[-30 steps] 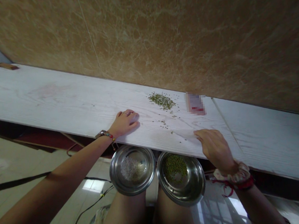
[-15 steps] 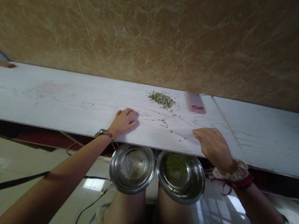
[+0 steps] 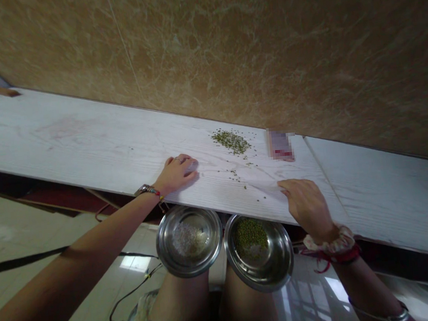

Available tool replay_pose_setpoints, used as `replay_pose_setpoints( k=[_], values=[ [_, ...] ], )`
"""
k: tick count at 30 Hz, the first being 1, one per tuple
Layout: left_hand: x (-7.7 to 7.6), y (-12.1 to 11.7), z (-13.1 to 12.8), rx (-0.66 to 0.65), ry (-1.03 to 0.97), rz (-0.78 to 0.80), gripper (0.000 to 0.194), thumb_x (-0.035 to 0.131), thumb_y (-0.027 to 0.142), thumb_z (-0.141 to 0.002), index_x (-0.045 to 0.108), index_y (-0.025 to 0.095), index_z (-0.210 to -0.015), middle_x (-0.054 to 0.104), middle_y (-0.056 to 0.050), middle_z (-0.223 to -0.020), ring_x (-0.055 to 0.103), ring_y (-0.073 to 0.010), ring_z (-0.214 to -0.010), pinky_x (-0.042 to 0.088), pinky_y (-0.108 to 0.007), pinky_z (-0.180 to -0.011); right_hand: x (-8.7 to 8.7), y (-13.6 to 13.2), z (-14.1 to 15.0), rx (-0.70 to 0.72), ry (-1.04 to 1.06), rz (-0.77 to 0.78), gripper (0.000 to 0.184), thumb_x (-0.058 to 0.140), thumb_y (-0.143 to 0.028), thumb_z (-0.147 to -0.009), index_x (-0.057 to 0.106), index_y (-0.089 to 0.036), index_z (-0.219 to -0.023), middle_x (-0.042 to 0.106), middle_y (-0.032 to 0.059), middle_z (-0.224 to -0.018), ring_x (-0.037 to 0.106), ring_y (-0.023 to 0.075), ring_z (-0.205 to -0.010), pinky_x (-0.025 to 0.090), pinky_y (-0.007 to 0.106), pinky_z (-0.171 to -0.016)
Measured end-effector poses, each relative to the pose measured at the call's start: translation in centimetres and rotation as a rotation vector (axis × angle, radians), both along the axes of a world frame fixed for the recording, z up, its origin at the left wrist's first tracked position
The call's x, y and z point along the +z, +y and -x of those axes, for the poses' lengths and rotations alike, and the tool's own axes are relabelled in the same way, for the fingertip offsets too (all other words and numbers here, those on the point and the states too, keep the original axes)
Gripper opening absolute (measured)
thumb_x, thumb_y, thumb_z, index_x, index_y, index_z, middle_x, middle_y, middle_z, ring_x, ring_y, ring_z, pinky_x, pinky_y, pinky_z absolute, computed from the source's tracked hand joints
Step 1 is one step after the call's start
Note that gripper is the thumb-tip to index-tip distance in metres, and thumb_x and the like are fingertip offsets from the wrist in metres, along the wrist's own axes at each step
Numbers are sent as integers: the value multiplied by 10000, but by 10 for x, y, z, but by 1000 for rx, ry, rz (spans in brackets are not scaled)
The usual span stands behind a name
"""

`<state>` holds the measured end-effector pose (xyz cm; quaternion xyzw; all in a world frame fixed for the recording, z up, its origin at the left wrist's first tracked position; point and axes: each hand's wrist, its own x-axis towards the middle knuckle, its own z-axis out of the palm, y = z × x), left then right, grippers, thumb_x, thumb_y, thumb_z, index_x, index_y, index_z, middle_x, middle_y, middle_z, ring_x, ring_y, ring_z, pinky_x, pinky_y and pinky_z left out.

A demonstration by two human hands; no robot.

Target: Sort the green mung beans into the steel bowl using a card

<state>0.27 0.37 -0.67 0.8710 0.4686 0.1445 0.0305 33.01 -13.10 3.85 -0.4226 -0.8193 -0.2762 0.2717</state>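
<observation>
My left hand [image 3: 178,173] lies flat on the white wooden board [image 3: 87,146], fingers stretched toward scattered green beans [image 3: 237,176]. My right hand [image 3: 306,203] rests palm down near the board's front edge, fingers together and pointing left at the loose beans. A small heap of green beans [image 3: 232,142] sits near the wall. Below the edge, on my knees, stand two steel bowls: the left bowl [image 3: 189,240] holds pale grains, the right bowl [image 3: 259,252] holds green beans.
A blurred red-and-white small object [image 3: 281,145] lies beside the bean heap. A brown marbled wall [image 3: 227,50] rises behind the board. A seam [image 3: 322,176] splits the board at right. Cables [image 3: 131,293] run over the tiled floor.
My right hand has slid slightly up and away from the board's edge. The left hand has stayed in place.
</observation>
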Motion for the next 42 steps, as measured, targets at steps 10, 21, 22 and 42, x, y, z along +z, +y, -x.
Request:
replay_pose_setpoints(
  k=[10, 21, 22, 42],
  values=[
    [-2, 1, 0, 6, -13, -10, 413, 419, 424, -848, 578, 186, -1145, 555, -111, -1219, 512, -271, -1124, 342, -452, -961, 2, 2, -5, -31, -31, -41, 183, 479, -35, -855, 570, -160, -954, 704, 61, -814, 640, 171, -780, 449, 310, -738],
    [0, -1, 0, -6, 12, -21, 402, 418, 407, -862, 569, 179, -1157, 561, -126, -1219, 506, -267, -1145, 351, -443, -956, -2, 9, -5, -52, -23, -62, 179, 452, -67, -878, 566, -174, -964, 702, 53, -807, 637, 168, -771, 433, 317, -749],
    [0, -2, 0, -12, 16, -25, 399, 416, 404, -864, 570, 178, -1154, 566, -127, -1212, 499, -270, -1155, 350, -446, -957, -2, 11, -5, -58, -18, -61, 173, 455, -77, -881, 568, -174, -968, 703, 54, -811, 637, 170, -770, 431, 320, -749],
    [8, -7, -2, -434, 87, -2, 377, 437, 371, -901, 541, 209, -1225, 540, -74, -1326, 534, -208, -1153, 401, -348, -980, 5, 6, 15, 17, 42, -6, 227, 439, -48, -865, 566, -186, -993, 707, 50, -847, 639, 171, -808, 427, 322, -760]
  ],
)
